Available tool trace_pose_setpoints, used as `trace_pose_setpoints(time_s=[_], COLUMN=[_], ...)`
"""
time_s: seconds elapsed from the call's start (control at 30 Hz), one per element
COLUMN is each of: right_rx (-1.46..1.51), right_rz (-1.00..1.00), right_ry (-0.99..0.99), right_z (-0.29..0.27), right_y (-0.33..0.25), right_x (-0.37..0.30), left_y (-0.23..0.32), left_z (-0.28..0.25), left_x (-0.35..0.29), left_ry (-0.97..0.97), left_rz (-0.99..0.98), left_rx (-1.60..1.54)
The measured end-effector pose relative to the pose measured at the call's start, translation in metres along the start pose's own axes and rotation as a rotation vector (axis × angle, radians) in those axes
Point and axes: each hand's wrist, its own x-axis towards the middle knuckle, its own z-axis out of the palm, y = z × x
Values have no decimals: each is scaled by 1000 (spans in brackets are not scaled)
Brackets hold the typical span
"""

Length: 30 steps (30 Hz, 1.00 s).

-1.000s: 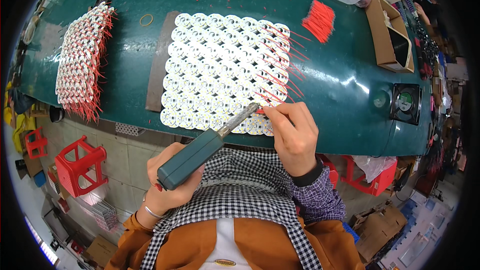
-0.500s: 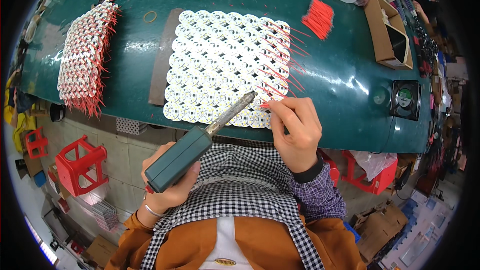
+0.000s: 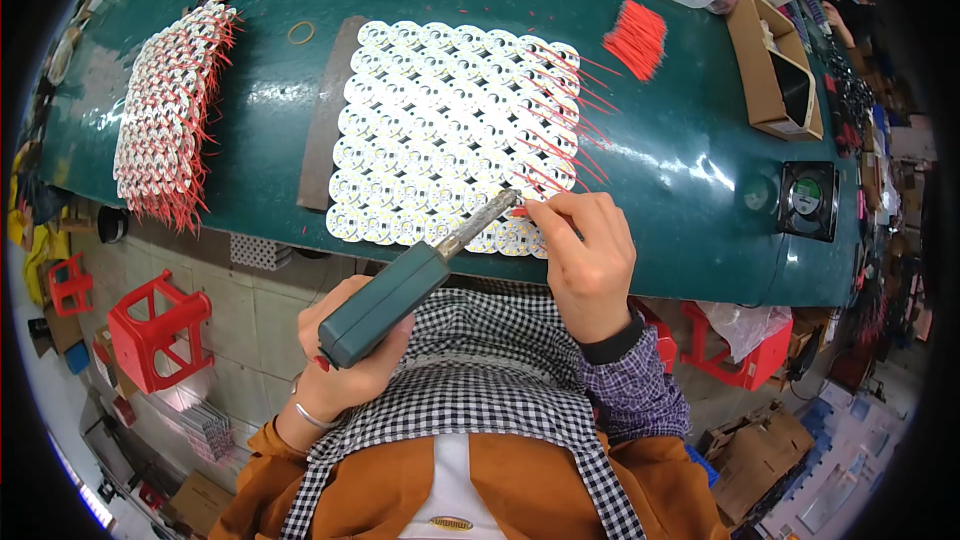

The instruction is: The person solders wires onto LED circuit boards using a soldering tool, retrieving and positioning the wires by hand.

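Note:
My left hand is wrapped round the dark green body of a soldering gun. Its metal barrel points up and right, with the tip over the lower right part of a panel of round white LED boards. Close to that tip, my right hand pinches a short red wire against the panel; the fingers hide much of it. Several red wires stick out from the boards along the panel's right column. The panel lies flat, its left side by a brown strip.
Stacked wired LED panels stand at the left. Beyond the panel's right side lies a bundle of red wires. Farther right are a cardboard box and a small black fan. A rubber band rests near the back.
The soldering gun has shifted right and slightly up, bringing its tip closer to my right fingers. My right hand has moved slightly left with the red wire.

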Motion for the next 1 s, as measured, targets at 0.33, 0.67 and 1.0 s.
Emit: trace_pose_setpoints(time_s=[0.33,0.67,1.0], right_rx=[-36,22,53], right_rz=[-37,-4,9], right_ry=[-50,19,73], right_z=[-1,4,3], right_y=[2,2,-4], right_x=[4,1,-4], left_y=[7,-2,-6], left_z=[1,-4,-5], left_x=[10,-12,-19], left_ry=[-23,52,45], left_rz=[1,-81,-84], left_rx=[37,0,-4])
